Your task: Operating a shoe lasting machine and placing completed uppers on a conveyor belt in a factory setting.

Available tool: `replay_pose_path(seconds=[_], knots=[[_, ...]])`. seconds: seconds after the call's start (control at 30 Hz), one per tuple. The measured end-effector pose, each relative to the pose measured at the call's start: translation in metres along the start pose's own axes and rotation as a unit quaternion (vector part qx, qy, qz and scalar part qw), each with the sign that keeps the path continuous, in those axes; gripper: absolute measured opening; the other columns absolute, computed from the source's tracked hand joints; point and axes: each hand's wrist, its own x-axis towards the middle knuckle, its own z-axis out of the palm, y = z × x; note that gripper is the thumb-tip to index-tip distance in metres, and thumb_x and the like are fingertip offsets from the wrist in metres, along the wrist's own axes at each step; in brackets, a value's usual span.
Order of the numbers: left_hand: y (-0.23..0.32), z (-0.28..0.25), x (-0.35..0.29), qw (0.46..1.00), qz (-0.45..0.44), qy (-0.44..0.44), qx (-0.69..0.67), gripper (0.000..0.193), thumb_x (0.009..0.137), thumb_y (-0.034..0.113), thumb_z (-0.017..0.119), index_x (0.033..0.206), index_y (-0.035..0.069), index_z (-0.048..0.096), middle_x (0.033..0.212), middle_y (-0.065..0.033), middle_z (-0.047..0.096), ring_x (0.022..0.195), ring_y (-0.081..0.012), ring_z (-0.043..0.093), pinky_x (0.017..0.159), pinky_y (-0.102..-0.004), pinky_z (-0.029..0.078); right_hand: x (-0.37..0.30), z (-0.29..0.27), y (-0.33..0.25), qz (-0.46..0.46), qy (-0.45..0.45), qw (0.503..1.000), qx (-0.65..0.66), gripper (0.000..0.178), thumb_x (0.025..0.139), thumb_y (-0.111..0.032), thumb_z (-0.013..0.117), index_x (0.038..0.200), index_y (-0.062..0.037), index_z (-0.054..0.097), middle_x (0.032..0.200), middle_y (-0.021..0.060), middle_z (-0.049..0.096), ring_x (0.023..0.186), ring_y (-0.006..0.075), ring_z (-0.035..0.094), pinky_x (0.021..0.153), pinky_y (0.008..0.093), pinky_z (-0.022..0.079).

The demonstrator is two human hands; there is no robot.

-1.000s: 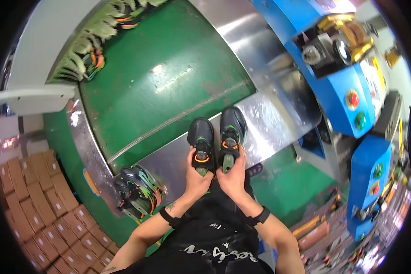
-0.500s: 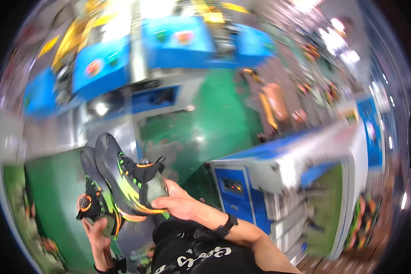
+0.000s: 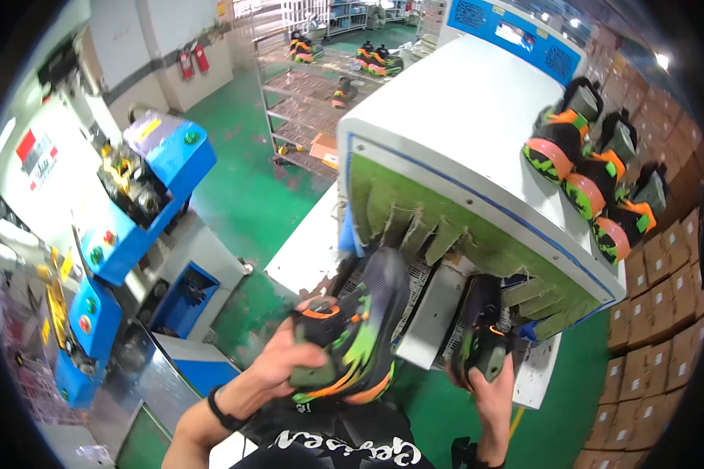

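My left hand (image 3: 285,356) is closed around the heel of a sneaker (image 3: 364,328) with a dark upper, bright green streaks and an orange sole edge. Its toe points away from me, at the mouth of a white machine (image 3: 438,109) hung with slit green curtain strips (image 3: 438,211). In my right hand (image 3: 493,391), the heel end of a matching sneaker (image 3: 477,348) is gripped. That one's toe reaches over the right conveyor lane, close under the strips. A pale metal divider (image 3: 432,313) separates the two lanes.
Three similar sneakers (image 3: 583,184) stand along the machine's top right edge. Stacked cardboard boxes (image 3: 657,313) line the right side. Blue-and-metal machines (image 3: 152,195) stand on the left. Beyond, a wire rack (image 3: 297,102) carries more shoes.
My view has swung from the blue machines to the white machine. The two sneakers, held side by side before, are now apart, one in each hand, with toes toward the curtained opening.
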Motion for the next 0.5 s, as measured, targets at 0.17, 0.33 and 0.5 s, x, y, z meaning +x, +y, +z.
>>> replay_pose_path(seconds=[0.17,0.33,0.5], knots=[[-0.024,0.06,0.159,0.774,0.167,-0.025,0.61,0.068,0.067,0.002,0.061,0.132,-0.001,0.04,0.122,-0.0177,0.055,0.11,-0.0276,0.056,0.098,-0.0321,0.042,0.068,0.007,0.036,-0.098,0.259,0.94,-0.198,0.072,0.078,-0.005,0.059,0.143,0.0037,0.029,0.132,0.0256,0.048,0.118,0.0348,0.051,0.1,0.0363,0.041],[-0.042,0.049,0.185,0.804,0.206,0.004,0.558,0.065,0.072,0.006,0.063,0.133,-0.003,0.04,0.12,-0.0211,0.058,0.115,-0.0285,0.055,0.099,-0.0323,0.042,0.051,0.018,0.027,-0.193,0.323,0.916,-0.14,0.065,0.083,-0.001,0.055,0.141,0.0064,0.028,0.143,0.0234,0.037,0.13,0.0337,0.04,0.109,0.0387,0.032],[-0.038,-0.01,0.069,0.816,0.188,-0.036,0.546,0.052,0.079,0.001,0.06,0.129,-0.004,0.046,0.12,-0.0161,0.062,0.116,-0.0233,0.057,0.101,-0.0339,0.042,0.015,0.113,-0.029,-0.461,0.291,0.838,0.026,0.045,0.076,-0.001,0.052,0.12,0.0056,0.043,0.123,0.0254,0.048,0.118,0.0388,0.048,0.106,0.0572,0.032]])
